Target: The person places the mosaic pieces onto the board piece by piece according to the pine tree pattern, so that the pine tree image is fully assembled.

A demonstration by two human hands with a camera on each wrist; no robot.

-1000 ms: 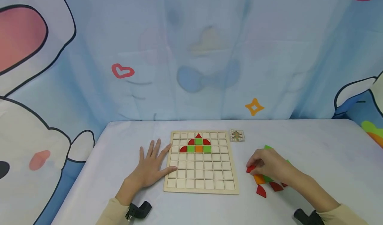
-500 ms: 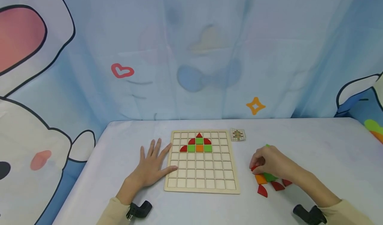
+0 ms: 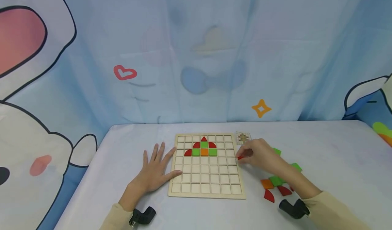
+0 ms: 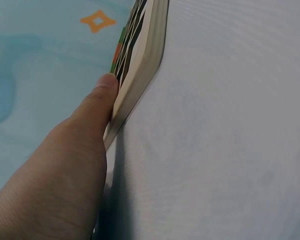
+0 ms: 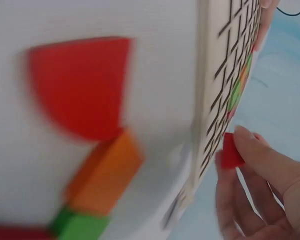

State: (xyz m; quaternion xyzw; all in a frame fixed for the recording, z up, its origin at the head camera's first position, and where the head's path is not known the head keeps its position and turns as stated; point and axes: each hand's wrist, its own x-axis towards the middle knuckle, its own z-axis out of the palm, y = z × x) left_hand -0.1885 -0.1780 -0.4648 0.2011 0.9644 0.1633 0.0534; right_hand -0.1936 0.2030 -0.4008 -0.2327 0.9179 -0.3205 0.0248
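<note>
A wooden grid board (image 3: 208,179) lies on the white table, with red, green and orange pieces set in its upper cells. My left hand (image 3: 156,170) lies with spread fingers at the board's left edge, its thumb over the rim. In the left wrist view the thumb (image 4: 97,100) rests against the board's side. My right hand (image 3: 260,155) is at the board's right edge and pinches a red piece (image 5: 232,151) between thumb and fingers. Within the board, an orange square (image 3: 204,151) sits between two green ones, below a red triangle (image 3: 203,139).
Right of the board lie loose pieces: an orange square (image 3: 267,184), a green square (image 3: 276,181), red quarter-rounds (image 3: 269,196) and more green ones, partly under the right forearm. A small pattern card (image 3: 243,137) lies by the board's top right corner. A patterned curtain (image 3: 196,53) hangs behind.
My right hand has picked the red piece out of the loose pile and carried it left and away from me to the board's right edge. The left hand has stayed put.
</note>
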